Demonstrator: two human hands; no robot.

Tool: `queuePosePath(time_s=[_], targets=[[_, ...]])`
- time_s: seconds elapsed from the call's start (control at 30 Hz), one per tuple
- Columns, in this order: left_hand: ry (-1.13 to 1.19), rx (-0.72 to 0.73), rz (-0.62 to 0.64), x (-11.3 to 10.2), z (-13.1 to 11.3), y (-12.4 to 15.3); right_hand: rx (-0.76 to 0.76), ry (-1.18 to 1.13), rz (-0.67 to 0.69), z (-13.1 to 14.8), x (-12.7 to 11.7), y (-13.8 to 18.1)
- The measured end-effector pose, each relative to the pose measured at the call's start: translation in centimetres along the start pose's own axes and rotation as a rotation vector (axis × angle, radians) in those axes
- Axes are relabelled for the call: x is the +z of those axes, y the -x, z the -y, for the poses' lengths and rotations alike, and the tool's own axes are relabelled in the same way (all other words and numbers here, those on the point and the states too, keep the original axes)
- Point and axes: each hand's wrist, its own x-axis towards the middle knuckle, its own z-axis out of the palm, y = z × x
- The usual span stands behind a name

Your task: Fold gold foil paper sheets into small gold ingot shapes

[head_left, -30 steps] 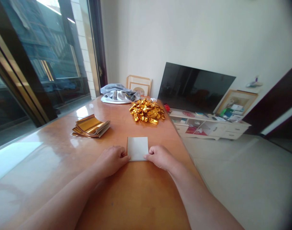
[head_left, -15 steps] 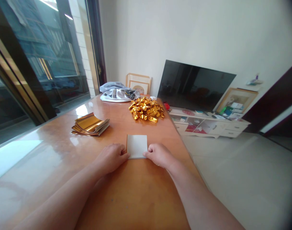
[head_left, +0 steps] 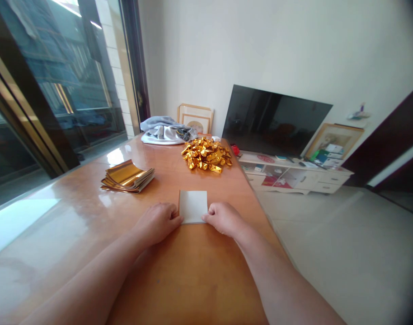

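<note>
The white paper square (head_left: 193, 204) lies flat on the table (head_left: 193, 280), between the two grips; left hand (head_left: 157, 223) and right hand (head_left: 223, 219) each close on a near corner, seemingly pinching it; it looks light, thin, easily creased, best held by its edges; no writing is readable.

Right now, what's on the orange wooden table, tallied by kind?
Pale square paper sheet, pinched by left hand and right hand: 1
Stack of flat gold foil sheets: 1
Heap of folded gold foil pieces: 1
Bundle of grey-white cloth: 1
Total: 4
</note>
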Motion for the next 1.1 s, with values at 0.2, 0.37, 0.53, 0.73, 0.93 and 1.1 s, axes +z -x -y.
queuePosePath(time_s=[0.2,0.37,0.53,0.73,0.93,1.1], targets=[[-0.029,0.016,-0.023,-0.1,-0.3,0.1,0.004,0.024,-0.005,0.2,-0.1,0.1],[-0.039,0.026,-0.025,-0.2,-0.5,0.2,-0.009,0.038,-0.02,0.4,-0.2,0.3],[-0.052,0.007,-0.035,-0.4,-0.7,0.4,0.001,0.057,-0.023,0.6,-0.3,0.3],[-0.055,-0.008,-0.096,-0.6,-1.1,0.7,-0.011,0.066,-0.01,0.5,-0.3,0.3],[-0.104,0.131,-0.184,-0.5,-1.7,0.9,-0.018,0.064,-0.02,0.5,-0.4,0.5],[-0.08,0.383,-0.081,-0.8,-2.4,0.9,-0.009,0.062,-0.011,0.5,-0.4,0.4]])
